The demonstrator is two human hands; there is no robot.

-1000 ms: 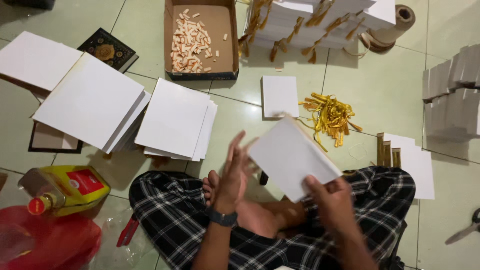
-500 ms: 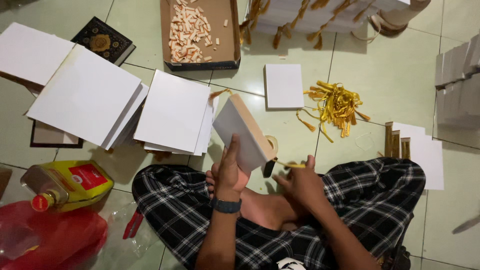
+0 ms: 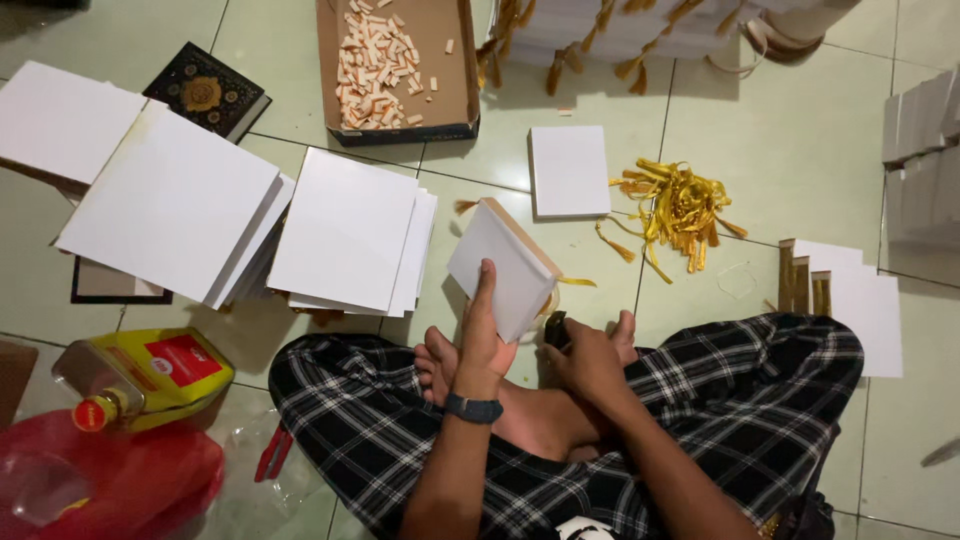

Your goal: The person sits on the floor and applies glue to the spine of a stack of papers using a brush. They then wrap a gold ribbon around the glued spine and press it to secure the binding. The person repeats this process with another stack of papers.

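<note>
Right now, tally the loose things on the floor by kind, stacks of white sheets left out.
White book in left hand: 1
White book on floor: 1
Black book: 1
Cardboard tray: 1
Yellow bottle: 1
Gold ribbon pile: 1
Total: 6

I'm in a black-and-white plaid sarong (image 3: 760, 400), bare feet (image 3: 440, 365), bare forearms, dark band watch (image 3: 474, 408) on my left wrist.

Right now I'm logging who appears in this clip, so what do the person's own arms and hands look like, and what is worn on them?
Both forearms are bare, with no sleeves in view. The left hand has a dark band, like a watch or fitness strap, around its wrist. The right hand shows no band, ring or glove that I can make out. Neither hand wears a glove.
</note>
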